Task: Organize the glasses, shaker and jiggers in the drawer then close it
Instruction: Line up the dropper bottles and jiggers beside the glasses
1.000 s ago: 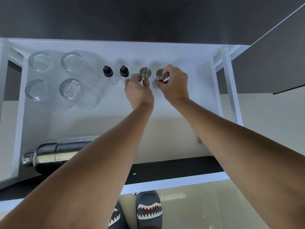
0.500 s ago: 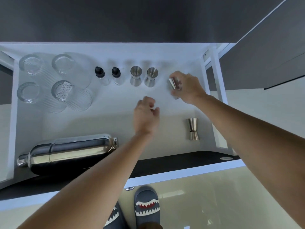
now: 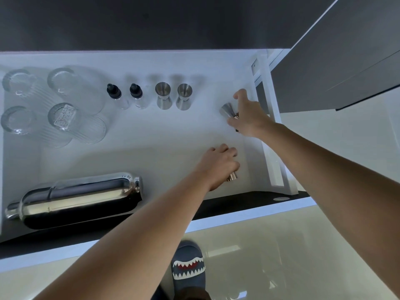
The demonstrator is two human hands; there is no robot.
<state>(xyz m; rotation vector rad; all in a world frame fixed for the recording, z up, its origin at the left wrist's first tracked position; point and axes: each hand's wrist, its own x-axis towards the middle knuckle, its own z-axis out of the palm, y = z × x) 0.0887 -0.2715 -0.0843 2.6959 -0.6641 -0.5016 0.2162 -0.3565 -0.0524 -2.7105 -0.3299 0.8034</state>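
From the head view, both bare forearms reach forward and down into the open white drawer [image 3: 238,68]. The right hand [image 3: 249,116] is stretched toward the drawer's right wall, thumb lifted and fingers wrapped around a tilted steel jigger [image 3: 227,110], whose cone pokes out to the left of the palm. The left hand [image 3: 219,164] lies knuckles-up lower down near the right front corner, fingers curled over another jigger [image 3: 232,176]; only its lower end shows beneath the palm, so the grasp seems closed on it though the contact itself is hidden. Two more jiggers stand upright side by side in the back row, one [image 3: 163,98] to the left and one [image 3: 184,96] to the right, making four jiggers in all. Just left of them stand two small bottles with black dropper caps, one [image 3: 114,94] and the other [image 3: 136,93]. Four ribbed clear glasses fill the left back corner in a two-by-two block: back left [image 3: 18,82], back right [image 3: 62,80], front left [image 3: 17,119], and front right [image 3: 65,116], the last with a label on its base. One chrome shaker [image 3: 75,198] lies on its side along the front left. A shark-print slipper [image 3: 187,266] stands on the floor below.
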